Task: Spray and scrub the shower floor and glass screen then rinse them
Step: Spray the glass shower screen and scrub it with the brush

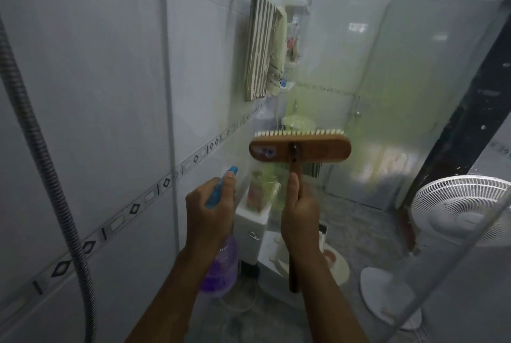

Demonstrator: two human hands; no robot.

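My left hand (211,214) grips a spray bottle (221,268) with purple liquid and a blue trigger head, its nozzle pointing up and forward at the glass. My right hand (300,216) holds the wooden handle of a scrub brush (300,147). The brush head is raised at chest height, with its pale bristles pressed against the glass screen (387,93). Greenish smears cover the glass around and above the brush. The shower floor is not visible below my arms.
A metal shower hose (36,149) hangs down the tiled wall on the left. Behind the glass are a striped towel (264,49) on a rail, a shelf rack, a toilet cistern (250,229) and a white standing fan (453,210) at right.
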